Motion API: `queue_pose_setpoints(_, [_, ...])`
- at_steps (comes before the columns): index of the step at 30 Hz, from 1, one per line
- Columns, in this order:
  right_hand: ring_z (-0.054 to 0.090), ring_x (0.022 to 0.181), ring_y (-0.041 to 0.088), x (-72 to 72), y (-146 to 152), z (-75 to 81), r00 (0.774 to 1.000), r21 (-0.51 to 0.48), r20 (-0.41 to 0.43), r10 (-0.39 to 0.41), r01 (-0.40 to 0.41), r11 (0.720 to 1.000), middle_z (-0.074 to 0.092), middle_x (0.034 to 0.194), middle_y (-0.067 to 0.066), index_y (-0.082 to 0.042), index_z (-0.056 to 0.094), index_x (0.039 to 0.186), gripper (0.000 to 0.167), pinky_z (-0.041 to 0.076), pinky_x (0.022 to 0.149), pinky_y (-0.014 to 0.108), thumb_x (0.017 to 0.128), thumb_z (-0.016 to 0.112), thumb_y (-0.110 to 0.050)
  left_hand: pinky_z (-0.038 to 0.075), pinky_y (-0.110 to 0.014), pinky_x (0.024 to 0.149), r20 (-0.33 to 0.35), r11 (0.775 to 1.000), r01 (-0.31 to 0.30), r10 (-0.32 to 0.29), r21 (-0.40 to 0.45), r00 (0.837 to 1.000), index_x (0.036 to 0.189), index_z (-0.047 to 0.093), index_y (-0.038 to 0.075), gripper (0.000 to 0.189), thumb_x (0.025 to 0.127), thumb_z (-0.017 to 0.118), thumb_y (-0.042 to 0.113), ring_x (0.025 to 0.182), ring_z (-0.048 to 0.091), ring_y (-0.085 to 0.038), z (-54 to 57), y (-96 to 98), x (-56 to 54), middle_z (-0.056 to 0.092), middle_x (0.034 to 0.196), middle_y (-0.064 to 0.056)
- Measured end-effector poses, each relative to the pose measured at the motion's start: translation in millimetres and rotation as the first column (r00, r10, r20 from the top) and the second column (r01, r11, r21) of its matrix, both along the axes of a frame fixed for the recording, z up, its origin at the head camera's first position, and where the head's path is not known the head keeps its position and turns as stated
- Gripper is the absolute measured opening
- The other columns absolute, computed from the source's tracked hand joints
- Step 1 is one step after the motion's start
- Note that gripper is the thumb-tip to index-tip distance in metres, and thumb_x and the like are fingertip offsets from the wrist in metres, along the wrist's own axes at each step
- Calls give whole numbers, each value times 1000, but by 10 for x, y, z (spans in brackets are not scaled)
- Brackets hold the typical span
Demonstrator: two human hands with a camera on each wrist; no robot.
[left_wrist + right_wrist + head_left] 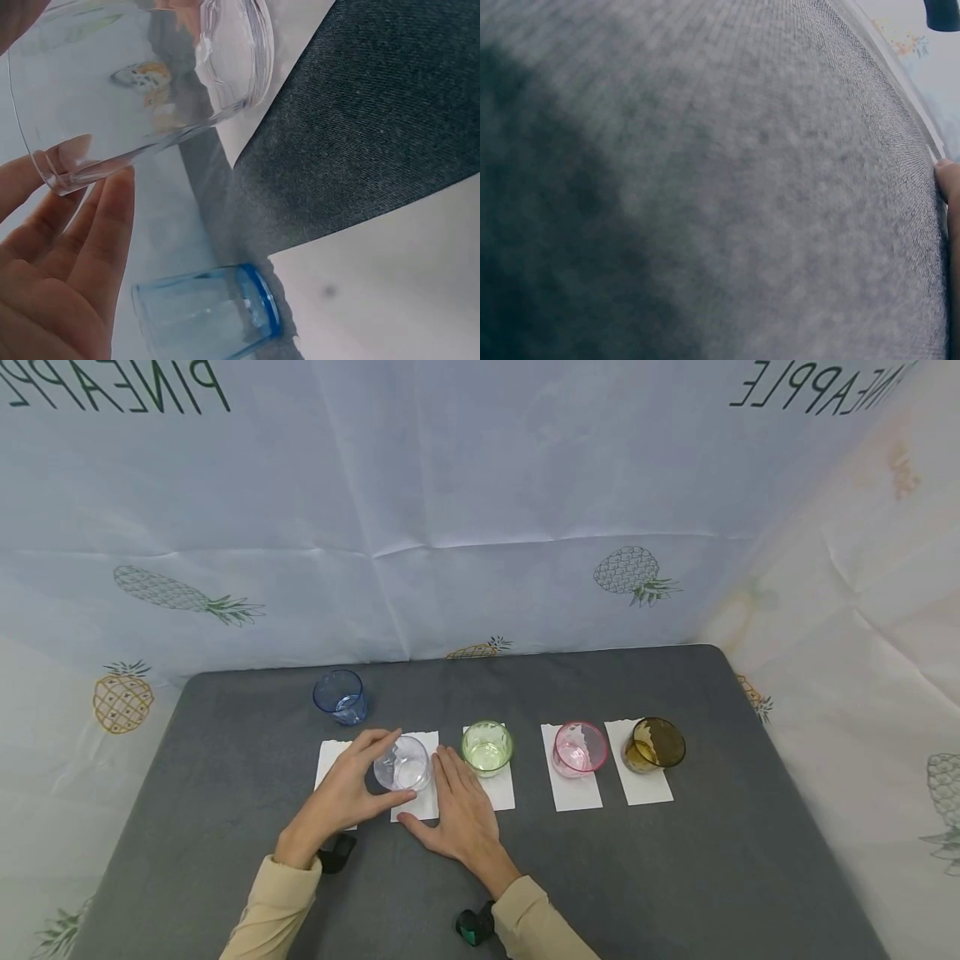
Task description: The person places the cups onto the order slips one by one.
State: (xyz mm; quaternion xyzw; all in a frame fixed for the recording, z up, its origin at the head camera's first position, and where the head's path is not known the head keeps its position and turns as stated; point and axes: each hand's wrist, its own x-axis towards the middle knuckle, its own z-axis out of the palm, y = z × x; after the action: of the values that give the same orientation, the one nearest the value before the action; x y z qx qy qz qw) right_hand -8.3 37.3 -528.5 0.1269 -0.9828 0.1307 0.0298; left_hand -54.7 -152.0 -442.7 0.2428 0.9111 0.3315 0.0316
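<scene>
Thumb and fingers of my left hand (347, 792) grip a clear glass (405, 767) near its rim, over a white paper piece (417, 808). In the left wrist view the fingertips press the side of this glass (150, 67). My right hand (463, 817) lies with fingers straight, palm down, just right of the glass, fingertips between it and a green glass (487, 748). Another white paper piece (328, 762) is partly hidden under the left hand. In the right wrist view, mostly blurred grey cloth and a thumb (951, 184) show.
Behind the left hand stands a blue glass (341, 697) directly on the grey table (675, 885). To the right, a pink glass (580, 750) and an amber glass (654, 745) each stand on white paper. A pineapple-print curtain (480, 485) hangs behind the table.
</scene>
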Motion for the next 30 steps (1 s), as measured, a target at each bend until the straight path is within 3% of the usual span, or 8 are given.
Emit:
queue_pose_setpoints(14, [32, 157, 18, 5, -51, 12, 1000, -5, -9, 4, -4, 1000, 34, 168, 5, -7, 35, 160, 103, 34, 125, 34, 89, 47, -81, 53, -57, 102, -5, 1000, 12, -12, -7, 1000, 146, 53, -2, 87, 76, 91, 35, 126, 61, -37, -7, -1, -47, 58, 138, -20])
queue_pose_setpoints(30, [36, 154, 21, 45, 18, -21, 998, -2, -55, 12, -12, 1000, 40, 164, 7, -5, 41, 156, 96, 35, 125, 35, 91, 52, -75, 51, -60, 104, 21, 996, -11, 10, 93, 1000, 144, 57, 4, 77, 80, 86, 33, 130, 60, -39, -97, 62, -43, 60, 140, -18])
